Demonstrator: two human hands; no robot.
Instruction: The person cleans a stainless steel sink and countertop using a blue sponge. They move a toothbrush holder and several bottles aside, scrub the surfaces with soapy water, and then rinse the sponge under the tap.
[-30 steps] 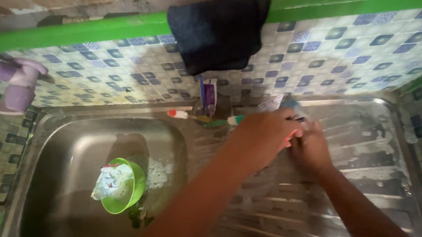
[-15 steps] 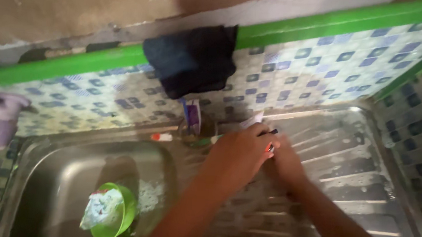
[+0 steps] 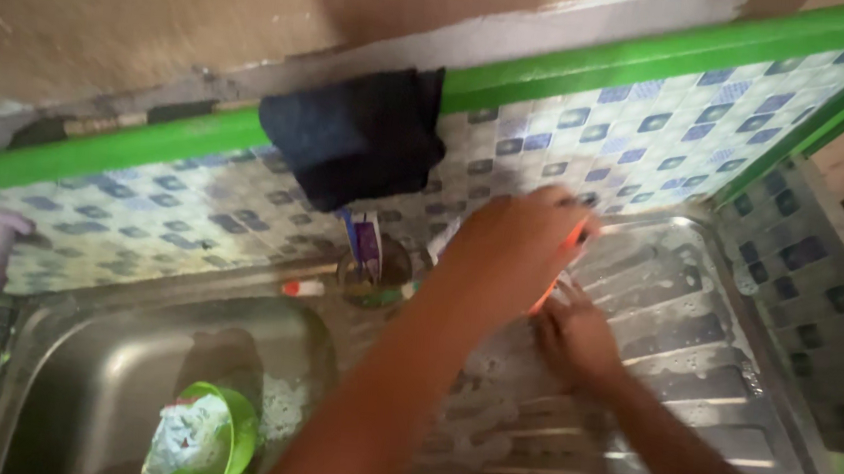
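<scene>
Item: my left hand closed round an orange-red object, too blurred to name, above the steel drainboard near the tiled wall; my right hand just beneath it, fingers loosely spread on the drainboard; green bowl in the sink basin, dark cloth above.

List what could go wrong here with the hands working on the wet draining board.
The draining board looks wet and soapy, so the orange thing in the left hand might slip, perhaps onto the right hand beneath it. The left forearm passes close to the small cup with its tube, which a sweep could topple toward the sink basin.
</scene>
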